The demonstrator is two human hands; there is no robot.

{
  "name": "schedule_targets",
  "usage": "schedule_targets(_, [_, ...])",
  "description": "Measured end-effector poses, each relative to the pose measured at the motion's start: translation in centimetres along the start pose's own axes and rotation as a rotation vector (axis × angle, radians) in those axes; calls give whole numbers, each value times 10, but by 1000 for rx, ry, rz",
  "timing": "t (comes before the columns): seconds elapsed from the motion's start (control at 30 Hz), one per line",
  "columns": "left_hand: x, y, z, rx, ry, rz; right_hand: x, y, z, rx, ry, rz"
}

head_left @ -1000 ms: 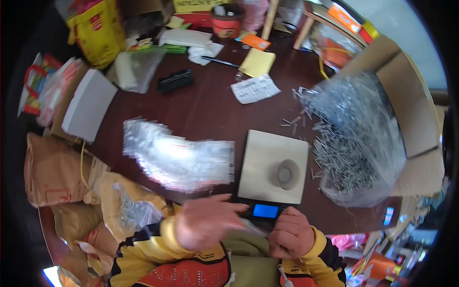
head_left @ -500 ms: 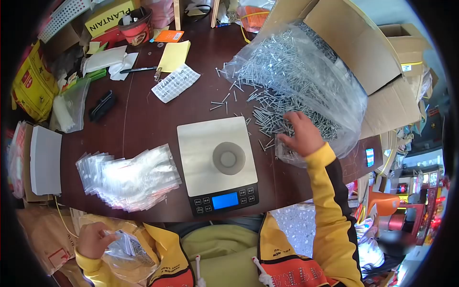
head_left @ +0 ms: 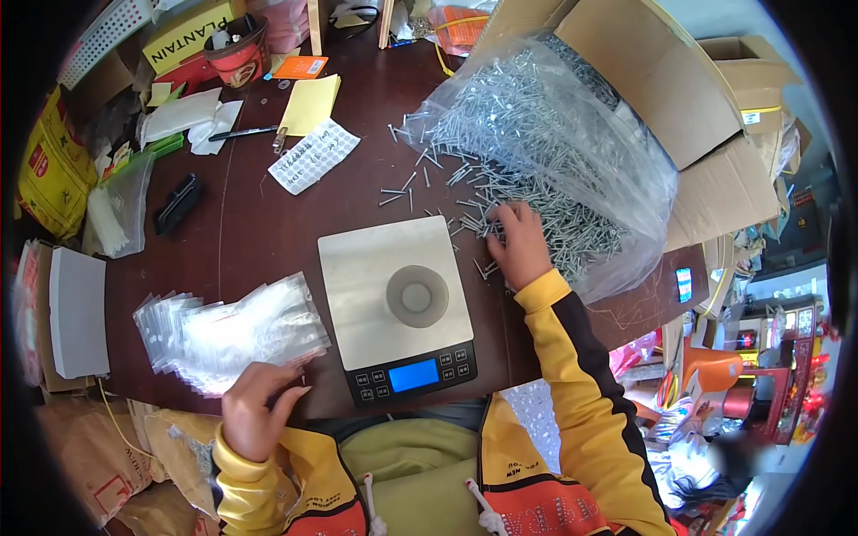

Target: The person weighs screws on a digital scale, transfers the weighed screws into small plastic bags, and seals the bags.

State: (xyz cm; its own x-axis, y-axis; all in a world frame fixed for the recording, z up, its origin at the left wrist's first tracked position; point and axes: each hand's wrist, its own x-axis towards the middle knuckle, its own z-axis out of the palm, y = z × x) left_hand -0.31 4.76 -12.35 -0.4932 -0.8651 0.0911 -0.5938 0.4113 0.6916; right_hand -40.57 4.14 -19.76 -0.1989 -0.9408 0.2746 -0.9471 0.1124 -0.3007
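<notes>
My right hand is at the near left edge of a pile of metal screws, its fingers and thumb bent around a few at the pile's edge. More screws fill a clear plastic bag that lies tipped on its side. My left hand hovers at the table's near edge, thumb and fingers apart, with nothing visible between them. Just beyond it lies a fanned stack of clear zip bags. Between the hands stands a digital scale with a lit blue display, bearing a small round grey cup.
A large open cardboard box stands behind the screw bag. Toward the back left lie a sticker sheet, a yellow notepad, a pen and a black object. A white box stands at the left edge.
My left hand has let go of a plastic bag with contents over the cardboard box below and risen toward the zip bags. My right hand has shifted left along the screws.
</notes>
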Motion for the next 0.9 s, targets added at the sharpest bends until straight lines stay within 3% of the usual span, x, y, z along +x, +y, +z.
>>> schedule_targets(0.13, [3, 0, 19, 17, 27, 37, 3, 11, -13, 225, 87, -7])
schedule_targets(0.3, [6, -13, 35, 256, 75, 141, 3, 28, -32, 367, 53, 157])
schedule_targets(0.53, [2, -35, 45, 180, 158, 71, 0, 39, -55, 764, -83, 464])
schedule_targets(0.73, [0, -34, 44, 56, 189, -15, 4, 5, -67, 877, -133, 299])
schedule_targets(0.9, [1, -29, 46, 75, 193, -62, 14, -57, -81, 923, -375, -37])
